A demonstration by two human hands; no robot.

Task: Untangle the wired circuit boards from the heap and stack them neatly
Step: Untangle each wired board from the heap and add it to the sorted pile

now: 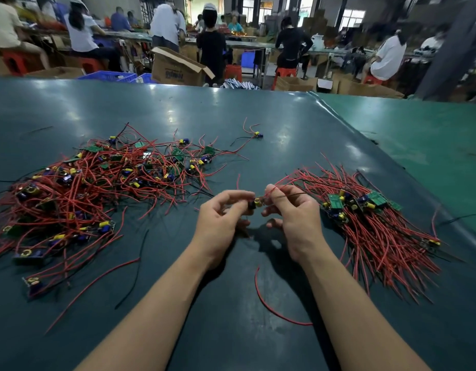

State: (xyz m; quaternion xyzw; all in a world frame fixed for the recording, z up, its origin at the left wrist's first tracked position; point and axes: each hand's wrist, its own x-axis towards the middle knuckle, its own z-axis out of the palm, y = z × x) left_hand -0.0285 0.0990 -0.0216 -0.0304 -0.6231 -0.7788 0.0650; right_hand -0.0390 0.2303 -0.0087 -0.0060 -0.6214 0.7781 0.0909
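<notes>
A tangled heap (pixel 79 188) of small green circuit boards with red and black wires covers the left of the dark green table (pixel 231 116). On the right lies a neater stack (pixel 365 210) of boards, their red wires fanned out together. Between the two, above the table, my left hand (pixel 221 218) pinches one small circuit board (pixel 255 203) with a yellow part. My right hand (pixel 290 210) pinches that board's red and black wires (pixel 285 187), which trail off to the right toward the stack.
One board with wires (pixel 257 134) lies alone at the far middle. Loose red wire pieces (pixel 271 306) and a black wire (pixel 135 274) lie near my forearms. Beyond the table's far edge stand cardboard boxes (pixel 178 66), stools and several seated and standing people.
</notes>
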